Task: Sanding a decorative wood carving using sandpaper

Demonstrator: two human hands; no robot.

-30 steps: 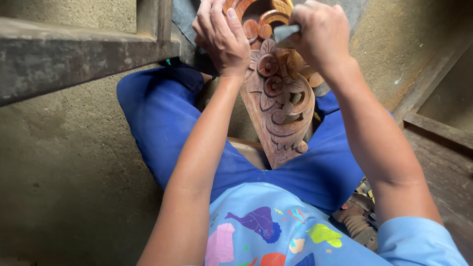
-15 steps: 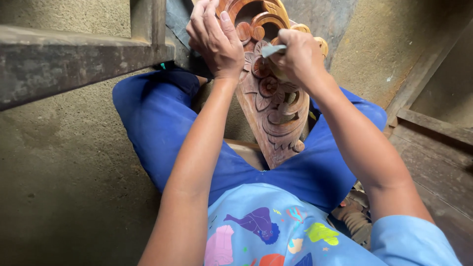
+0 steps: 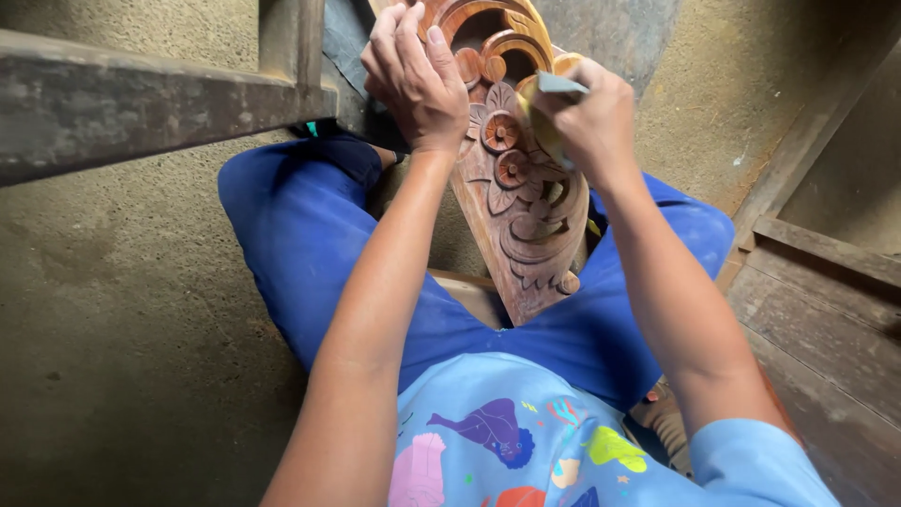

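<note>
Wooden carved panel (image 3: 521,197) stands between blue-trousered knees. The left hand (image 3: 413,80) grips its upper edge, fingers curled. The right hand (image 3: 582,117) pinches a folded grey sanding sheet (image 3: 560,84) against it.

Reddish-brown carved wooden panel (image 3: 526,211), floral scrollwork, propped between knees, grey sandpaper piece (image 3: 560,84) against its upper carving

A woodcarving workshop: bare concrete floor (image 3: 122,310), rough timber beams (image 3: 141,103), and a half-finished carved panel (image 3: 521,202).
</note>
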